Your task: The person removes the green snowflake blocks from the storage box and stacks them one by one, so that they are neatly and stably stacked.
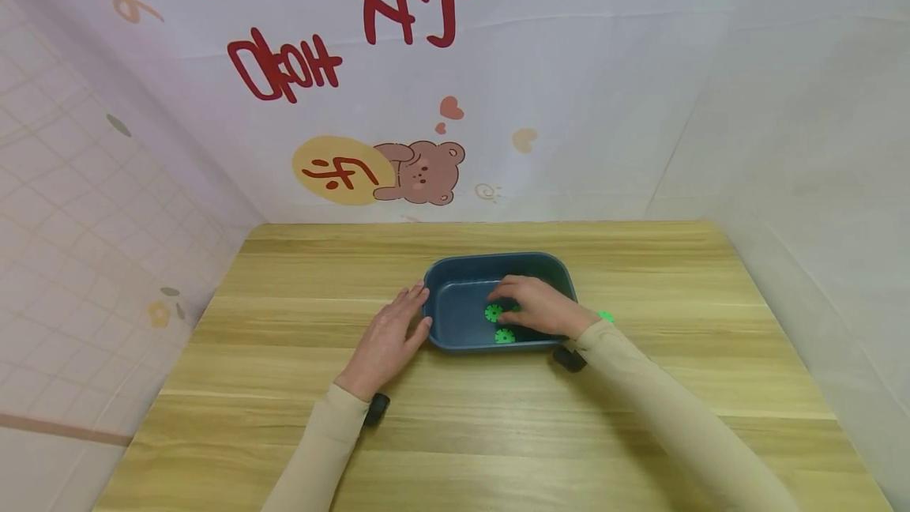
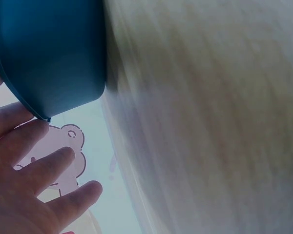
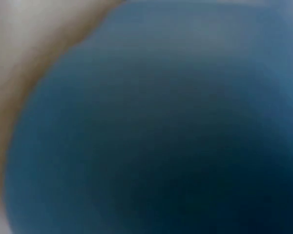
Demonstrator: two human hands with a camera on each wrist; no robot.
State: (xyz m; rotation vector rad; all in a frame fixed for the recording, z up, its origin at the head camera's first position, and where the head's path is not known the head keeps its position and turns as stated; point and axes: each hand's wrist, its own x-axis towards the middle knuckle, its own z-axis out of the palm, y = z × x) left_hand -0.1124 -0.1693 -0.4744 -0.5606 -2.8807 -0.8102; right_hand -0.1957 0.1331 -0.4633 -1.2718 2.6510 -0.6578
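Observation:
A dark blue rectangular tub (image 1: 462,350) stands on the table. My left hand (image 1: 384,342) is at its left end, fingers spread and fairly straight, with fingertips touching the rim. In the left wrist view, the fingers (image 2: 44,170) meet the rim of the tub (image 2: 51,53). My right hand (image 1: 536,305) reaches down into the tub with bent fingers. Thumb and fingertips are right at a green notched disc (image 1: 494,313); whether they pinch it cannot be made out. Another green notched disc (image 1: 505,336) lies nearer the front wall. Only the blurred blue tub (image 3: 151,107) fills the right wrist view.
Partly behind the right wrist, a green piece (image 1: 606,316) shows to the right of the tub. The wood-grain table (image 1: 469,433) meets a white printed backdrop (image 1: 583,101) at the back and sides. A dark wrist device (image 1: 377,409) sits under the left cuff, another (image 1: 569,359) under the right.

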